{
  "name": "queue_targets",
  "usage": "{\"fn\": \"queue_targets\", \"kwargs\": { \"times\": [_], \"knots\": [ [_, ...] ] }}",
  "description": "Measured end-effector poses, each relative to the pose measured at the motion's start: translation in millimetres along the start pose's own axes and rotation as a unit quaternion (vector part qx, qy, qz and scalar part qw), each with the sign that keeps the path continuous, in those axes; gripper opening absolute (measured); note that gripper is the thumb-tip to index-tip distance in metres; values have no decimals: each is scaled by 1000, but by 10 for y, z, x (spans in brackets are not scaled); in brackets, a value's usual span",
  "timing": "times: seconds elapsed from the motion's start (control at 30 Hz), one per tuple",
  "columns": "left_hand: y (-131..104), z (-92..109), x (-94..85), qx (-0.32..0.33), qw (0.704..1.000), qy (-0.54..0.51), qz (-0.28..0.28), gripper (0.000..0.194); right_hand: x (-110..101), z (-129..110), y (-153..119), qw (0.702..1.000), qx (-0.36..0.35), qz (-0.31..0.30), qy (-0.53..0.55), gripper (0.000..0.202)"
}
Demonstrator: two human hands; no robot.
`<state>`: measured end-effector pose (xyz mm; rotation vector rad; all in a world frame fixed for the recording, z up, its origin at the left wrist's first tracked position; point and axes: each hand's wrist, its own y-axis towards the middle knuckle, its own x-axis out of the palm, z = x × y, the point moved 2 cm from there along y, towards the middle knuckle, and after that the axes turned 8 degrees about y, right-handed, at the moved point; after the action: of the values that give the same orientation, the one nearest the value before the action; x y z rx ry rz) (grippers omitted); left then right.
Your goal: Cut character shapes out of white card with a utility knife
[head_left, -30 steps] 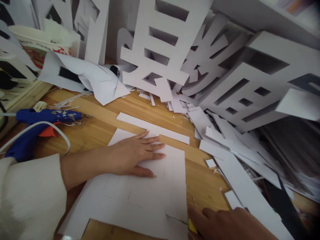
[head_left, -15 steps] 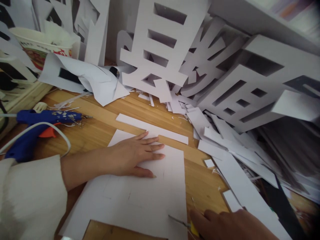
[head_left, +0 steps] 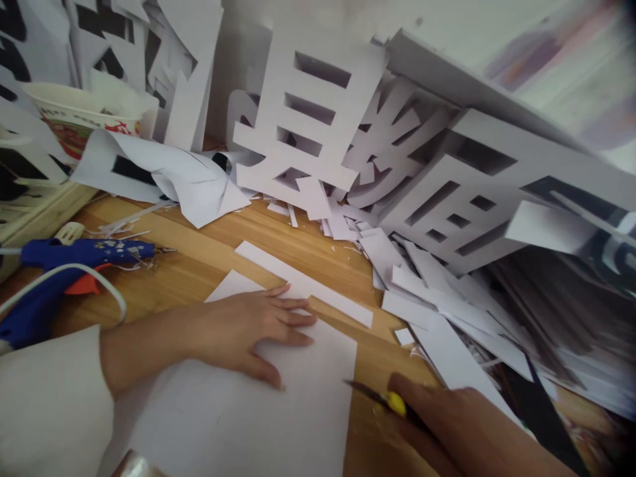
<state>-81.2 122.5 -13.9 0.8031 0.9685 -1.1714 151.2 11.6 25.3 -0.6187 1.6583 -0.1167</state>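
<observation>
My left hand (head_left: 253, 331) lies flat with spread fingers on a white board (head_left: 298, 404), its fingertips near the far edge. My right hand (head_left: 447, 417) is wrapped round a craft knife (head_left: 370, 393) with a yellow part near the blade. The knife's dark blade points left, its tip by the board's right edge; whether it touches the board I cannot tell. Just beyond my left fingertips, a narrow white strip (head_left: 332, 295) lies on the wooden table (head_left: 209, 232). The knife's handle is mostly hidden in my right hand.
A blue glue gun (head_left: 89, 252) with a white cord lies at left. Behind it are a crumpled white sheet (head_left: 199, 192) and a paper tub (head_left: 64, 109). Large white cut-out characters (head_left: 311, 89) stand at the back. White offcuts (head_left: 412, 285) pile up at right.
My right hand and the knife have moved up from the board's near part to beside its right edge. The board is turned slightly, and the camera view has tilted upward. My left hand stays flat.
</observation>
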Motion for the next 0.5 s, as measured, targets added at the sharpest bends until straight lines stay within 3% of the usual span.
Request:
{"fn": "queue_targets", "kwargs": {
  "times": [0.07, 0.2, 0.5],
  "knots": [
    [10, 24, -30, 0, 1000, -26, -8, 61, -6, -27, 122, 999, 28, 42, 0, 19],
    [22, 24, -15, -9, 999, -47, -7, 66, 37, -91, 323, 997, 36, 71, -17, 22],
    [11, 9, 18, -13, 998, -55, -9, 66, 20, -162, 417, 993, 6, 109, -44, 23]
  ]
}}
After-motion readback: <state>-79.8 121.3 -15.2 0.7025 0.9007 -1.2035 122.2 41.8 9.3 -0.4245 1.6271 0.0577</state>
